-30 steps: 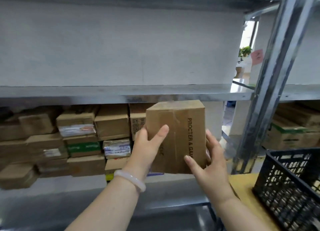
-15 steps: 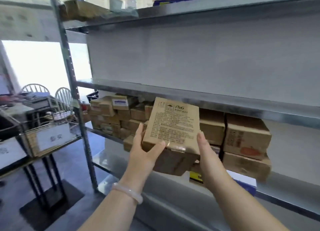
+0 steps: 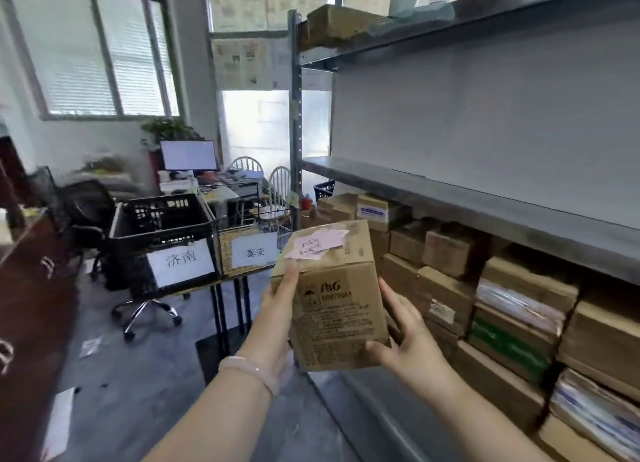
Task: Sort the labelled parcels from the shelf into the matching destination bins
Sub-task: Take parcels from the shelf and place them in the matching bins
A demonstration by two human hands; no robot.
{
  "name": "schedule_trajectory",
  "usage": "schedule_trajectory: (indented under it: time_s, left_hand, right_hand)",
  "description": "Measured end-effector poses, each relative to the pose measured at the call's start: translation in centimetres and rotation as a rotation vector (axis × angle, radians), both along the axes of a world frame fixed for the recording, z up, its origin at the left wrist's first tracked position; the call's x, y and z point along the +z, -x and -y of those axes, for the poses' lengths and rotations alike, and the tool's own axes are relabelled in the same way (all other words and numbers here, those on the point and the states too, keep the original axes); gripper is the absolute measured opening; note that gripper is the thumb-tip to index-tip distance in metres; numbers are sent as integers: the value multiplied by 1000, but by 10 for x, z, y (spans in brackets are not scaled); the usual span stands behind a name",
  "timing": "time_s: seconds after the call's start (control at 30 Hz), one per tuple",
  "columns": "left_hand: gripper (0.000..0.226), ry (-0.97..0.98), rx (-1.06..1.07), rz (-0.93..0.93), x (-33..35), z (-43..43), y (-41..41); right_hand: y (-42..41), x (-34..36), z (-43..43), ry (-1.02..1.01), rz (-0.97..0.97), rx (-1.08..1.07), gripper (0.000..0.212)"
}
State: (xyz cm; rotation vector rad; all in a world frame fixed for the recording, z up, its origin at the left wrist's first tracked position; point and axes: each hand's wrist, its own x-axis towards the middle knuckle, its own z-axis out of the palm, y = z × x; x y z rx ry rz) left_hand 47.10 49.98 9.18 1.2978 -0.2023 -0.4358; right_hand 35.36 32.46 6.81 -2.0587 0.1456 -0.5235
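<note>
A brown cardboard parcel [image 3: 337, 309] with P&G print is held in front of me, its top face bearing a pink handwritten label [image 3: 317, 245]. My left hand [image 3: 278, 319] grips its left side, thumb on the front edge. My right hand [image 3: 408, 340] holds the lower right corner from beneath and behind. To the left stand two destination bins: a black crate [image 3: 162, 219] with a white sign and a wire basket [image 3: 256, 233] with a white sign. The metal shelf [image 3: 450, 198] on the right holds several stacked parcels [image 3: 450, 288].
The bins sit on a small black-legged table [image 3: 225, 305]. A swivel chair [image 3: 104, 226] and a desk with a monitor [image 3: 188, 155] stand behind. A dark red cabinet [image 3: 31, 288] lines the left edge. Paper scraps lie on the grey floor [image 3: 138, 375].
My view has swung left from the shelf toward the bins. The parcel has been tilted in both hands so its pink-labelled top now faces me.
</note>
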Motion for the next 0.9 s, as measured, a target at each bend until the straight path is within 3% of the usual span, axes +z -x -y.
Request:
schedule_trajectory:
  time_s: [0.1,0.2,0.27,0.4,0.53,0.63,0.7,0.8,0.9]
  left_hand:
    - [80,-22,89,-14,-12,-1,-15]
    - [86,-76,174,6,-30,-9,-28]
    - [75,-147,178,75,-40,-19,-39]
    - [73,-199,189,191,-46,-41,-83]
    - [70,-184,207,243,-47,-67,-145]
    - [67,-201,238,280,-43,-87,-195]
    - [79,-221,285,322,-39,-100,-228]
    - [81,-282,344,401,-32,-121,-280]
    - [85,-348,327,464,-29,-135,-334]
  right_hand:
    - [-26,1,0,-256,-27,66,69]
    - [-62,-1,-3,-378,-112,78,80]
    - [-91,-3,-7,-390,-164,74,90]
    - [-153,-13,-29,-489,-170,143,69]
    - [-222,-22,-49,-503,-168,187,68]
    - [-283,-26,-68,-474,-149,208,47]
    - [-324,-26,-84,-448,-121,205,37]
    - [-377,-18,-108,-438,-76,206,56]
    - [-424,-11,-124,-371,-22,209,59]
